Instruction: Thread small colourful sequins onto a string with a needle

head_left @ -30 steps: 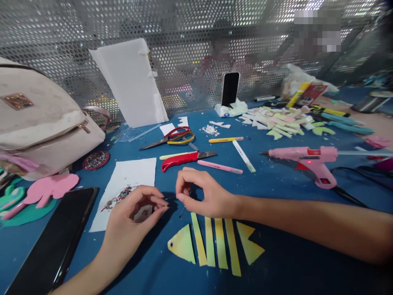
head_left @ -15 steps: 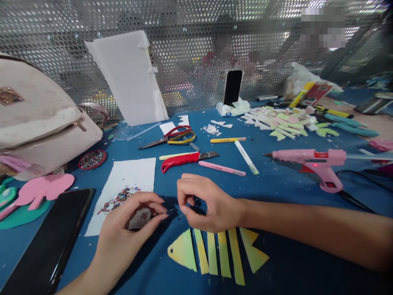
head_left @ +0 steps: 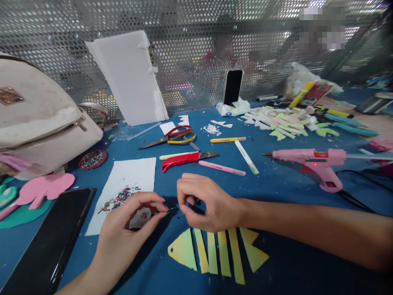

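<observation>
My left hand (head_left: pixel 118 231) pinches a thin, shiny needle-like piece (head_left: pixel 172 209) between thumb and forefinger, its tip pointing right. Facing it, my right hand (head_left: pixel 219 207) has its fingers curled in a pinch at the piece's far end; what they hold is too small to make out. Just below lies a yellow-green fish cut into pieces, with a head (head_left: pixel 184 250) bearing an eye hole, several strips (head_left: pixel 224 254) set apart, and a forked tail (head_left: pixel 253 254). Behind my left hand, small coloured beads (head_left: pixel 119 197) lie on a white paper sheet (head_left: pixel 138 170).
Beyond my hands lie a red-handled knife (head_left: pixel 181 161), scissors (head_left: pixel 172 137) and several markers (head_left: pixel 222 168). A pink glue gun (head_left: pixel 310 157) with a cord is at right. A black phone (head_left: pixel 52 241), a dish of beads (head_left: pixel 92 159) and a backpack (head_left: pixel 39 119) are at left.
The left fingertips and the needle-like piece have shifted very slightly, its tip now a little higher and nearer the right fingers. Everything else stays in place.
</observation>
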Demonstrator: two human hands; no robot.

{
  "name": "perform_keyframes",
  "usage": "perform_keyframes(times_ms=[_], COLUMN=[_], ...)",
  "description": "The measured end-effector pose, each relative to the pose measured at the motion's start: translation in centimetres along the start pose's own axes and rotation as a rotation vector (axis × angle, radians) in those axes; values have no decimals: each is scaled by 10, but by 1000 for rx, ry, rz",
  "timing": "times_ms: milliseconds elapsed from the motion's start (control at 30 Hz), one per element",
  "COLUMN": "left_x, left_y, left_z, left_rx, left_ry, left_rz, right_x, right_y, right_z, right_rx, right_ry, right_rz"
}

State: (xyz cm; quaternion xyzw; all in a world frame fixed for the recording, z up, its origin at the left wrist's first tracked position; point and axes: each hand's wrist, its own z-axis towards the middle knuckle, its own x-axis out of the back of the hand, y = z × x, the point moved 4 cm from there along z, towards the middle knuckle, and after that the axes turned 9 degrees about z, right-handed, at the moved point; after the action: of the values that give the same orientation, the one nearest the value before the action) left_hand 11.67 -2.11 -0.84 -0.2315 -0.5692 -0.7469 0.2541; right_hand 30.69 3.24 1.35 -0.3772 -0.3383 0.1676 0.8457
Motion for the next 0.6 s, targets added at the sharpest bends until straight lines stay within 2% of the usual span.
perform_keyframes(times_ms=[600], left_x=[2], left_y=[1], left_z=[-2], left_rx=[-30], left_ry=[11], left_rz=[13], right_x=[0], right_y=[0], right_z=[0], right_rx=[9], right_ry=[20], right_rz=[-39])
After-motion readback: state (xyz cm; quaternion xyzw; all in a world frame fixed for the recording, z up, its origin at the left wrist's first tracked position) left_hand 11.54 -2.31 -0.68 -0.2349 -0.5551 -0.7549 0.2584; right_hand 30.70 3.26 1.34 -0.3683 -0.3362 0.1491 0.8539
